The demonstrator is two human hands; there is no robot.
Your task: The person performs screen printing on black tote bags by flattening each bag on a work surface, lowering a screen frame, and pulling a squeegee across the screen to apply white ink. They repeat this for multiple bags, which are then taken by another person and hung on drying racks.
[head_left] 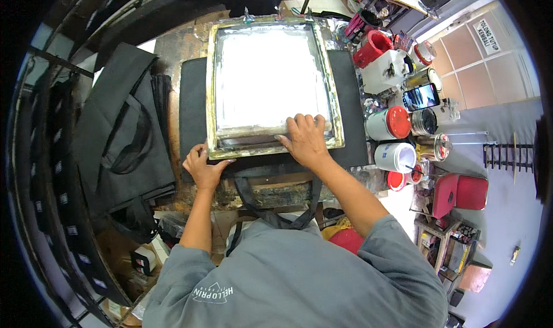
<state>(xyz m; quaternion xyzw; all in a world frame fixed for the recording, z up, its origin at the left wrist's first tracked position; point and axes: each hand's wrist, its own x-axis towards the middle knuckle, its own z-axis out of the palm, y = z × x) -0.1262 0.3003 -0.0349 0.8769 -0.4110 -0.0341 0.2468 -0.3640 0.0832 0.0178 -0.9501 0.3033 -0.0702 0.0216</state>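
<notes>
A screen-printing frame with worn, ink-smeared edges lies over a black fabric bag on the worktable. Its mesh looks bright white from glare. My right hand reaches over the frame's near right side, fingers over the far side of a squeegee and thumb on the near side. The squeegee lies across the near end of the mesh. At the frame's near left corner rests my left hand, thumb spread from the fingers, on the bag beside the frame. Black bag handles hang over the table's near edge.
Folded black bags are stacked on the left. Along the right stand several ink tubs, including a red-lidded one and a white one, with a phone among them. Hinge clamps sit at the frame's far edge.
</notes>
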